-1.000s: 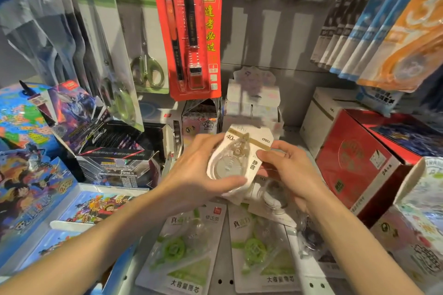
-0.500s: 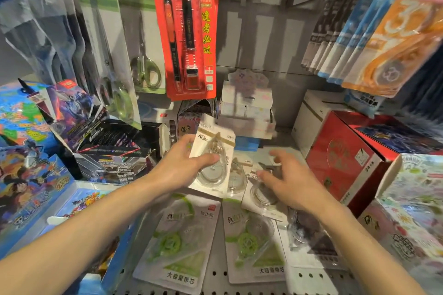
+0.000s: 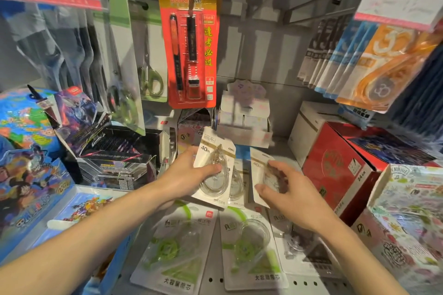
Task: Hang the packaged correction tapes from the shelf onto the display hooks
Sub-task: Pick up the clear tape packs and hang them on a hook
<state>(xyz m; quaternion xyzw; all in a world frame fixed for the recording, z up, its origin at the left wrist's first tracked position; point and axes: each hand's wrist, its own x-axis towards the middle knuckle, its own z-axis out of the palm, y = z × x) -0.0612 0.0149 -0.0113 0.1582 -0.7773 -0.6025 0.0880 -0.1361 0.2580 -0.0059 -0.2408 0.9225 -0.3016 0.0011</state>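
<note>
The white card-backed correction tape pack with a clear teardrop blister and a gold stripe marked 40m (image 3: 214, 170) is lifted off the shelf, upright and tilted a little, in the left hand (image 3: 189, 175), whose thumb presses the blister front while the fingers curl behind the card. A second white card-backed correction tape pack of the same kind (image 3: 265, 175) is pinched by the right hand (image 3: 287, 195) at its lower edge and over the blister, just beside the first; a third seems to sit between them, partly hidden. More packs with green reels (image 3: 176, 246) lie flat on the grey perforated metal shelf (image 3: 304, 283) below. These packs look light, so weight should be no trouble; the card is thin and would likely bend if squeezed at one corner, and the glossy blister may be slippery. The better hold is probably on the card's side edges or lower half, leaving the top free, since the hang hole should be there, though it cannot be made out here. The bare metal display hooks (image 3: 318, 5) stand up and to the right, well apart from both hands.
</note>
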